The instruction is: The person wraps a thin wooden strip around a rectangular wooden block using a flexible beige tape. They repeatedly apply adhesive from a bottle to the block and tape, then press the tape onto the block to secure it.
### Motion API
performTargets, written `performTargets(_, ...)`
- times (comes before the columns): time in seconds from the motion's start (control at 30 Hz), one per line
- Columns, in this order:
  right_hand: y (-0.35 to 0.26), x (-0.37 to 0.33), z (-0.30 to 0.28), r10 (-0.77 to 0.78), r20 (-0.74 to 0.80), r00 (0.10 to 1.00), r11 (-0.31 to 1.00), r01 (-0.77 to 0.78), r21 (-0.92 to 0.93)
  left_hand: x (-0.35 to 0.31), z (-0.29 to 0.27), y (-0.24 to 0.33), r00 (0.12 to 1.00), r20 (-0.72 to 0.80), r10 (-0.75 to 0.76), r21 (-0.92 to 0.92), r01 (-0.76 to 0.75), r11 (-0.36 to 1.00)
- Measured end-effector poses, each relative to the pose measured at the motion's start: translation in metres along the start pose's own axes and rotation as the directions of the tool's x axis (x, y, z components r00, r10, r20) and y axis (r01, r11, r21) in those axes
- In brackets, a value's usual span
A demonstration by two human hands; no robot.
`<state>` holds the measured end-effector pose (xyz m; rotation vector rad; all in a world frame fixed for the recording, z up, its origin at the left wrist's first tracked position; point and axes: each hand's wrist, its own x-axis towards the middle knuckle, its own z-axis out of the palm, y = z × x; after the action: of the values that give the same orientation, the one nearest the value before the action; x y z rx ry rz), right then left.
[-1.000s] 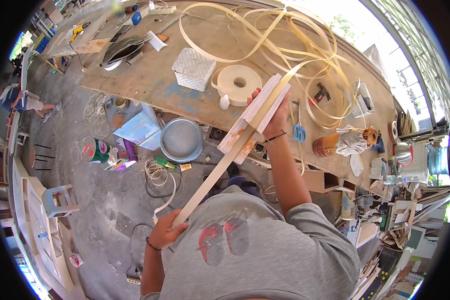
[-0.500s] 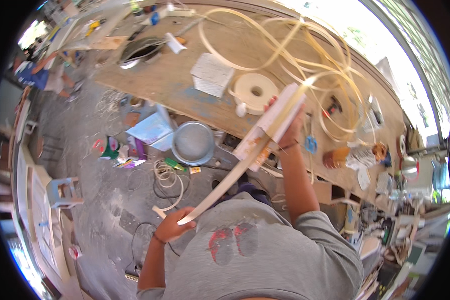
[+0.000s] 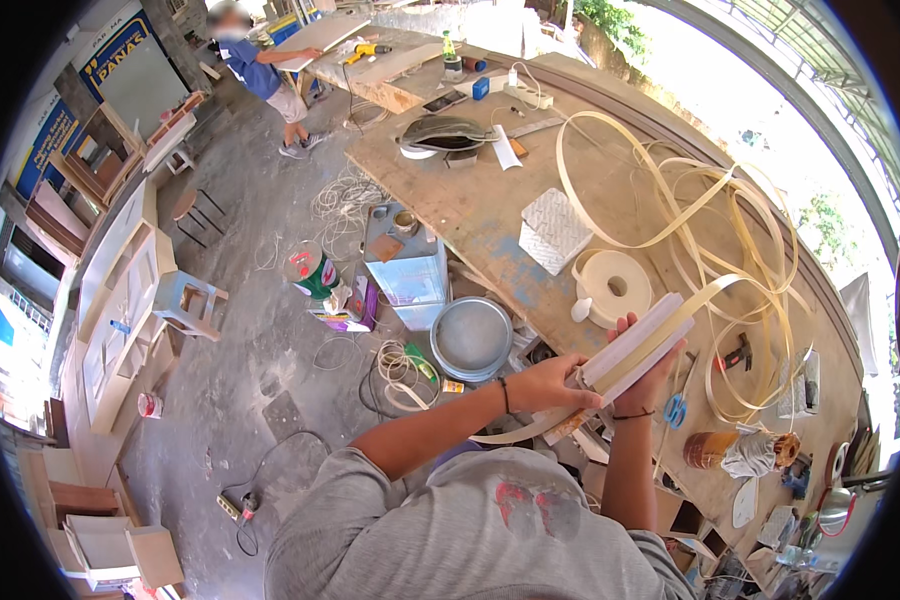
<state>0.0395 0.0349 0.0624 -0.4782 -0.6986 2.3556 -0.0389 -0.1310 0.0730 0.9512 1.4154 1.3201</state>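
My right hand (image 3: 655, 388) is wrapped under a long white grooved holder (image 3: 660, 325), its fingers showing along both sides. A cream edge-banding strip (image 3: 710, 290) runs lengthwise through the holder's groove. At the holder's lower end my left hand (image 3: 548, 385) is closed round the strip where it comes out, thumb on top. Below that hand, the strip's tail (image 3: 505, 436) curves down in front of my shirt. From the upper end the strip passes into big loose loops (image 3: 670, 230) over the workbench (image 3: 450, 200). The left fingertips are partly hidden.
On the bench lie a cream banding roll (image 3: 615, 288), a white patterned block (image 3: 555, 232), blue-handled scissors (image 3: 675, 410) and a brown jar (image 3: 710, 450). A round grey basin (image 3: 472, 338) and a blue box (image 3: 407, 260) stand beside it. Another person (image 3: 260, 75) is at the far left.
My left hand has moved from low on the left up to the holder's lower end. The strip's tail now hangs below it. The view has swung left, showing more floor.
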Motion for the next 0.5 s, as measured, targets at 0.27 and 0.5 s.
performTargets(0.27, -0.048, 0.0, -0.037, -0.091, -0.054, 0.994, 0.996, 0.091, 0.002, 0.046, 0.043, 0.004, 0.999, 0.0, -0.041, 0.125, 0.04, 0.991)
performTargets(0.5, -0.066, -0.025, -0.078, -0.277, -0.231, 0.933, 0.934, 0.206, -0.29, 0.063, 0.073, 0.005, 0.977, -0.027, -0.212, -0.214, 0.202, 0.956)
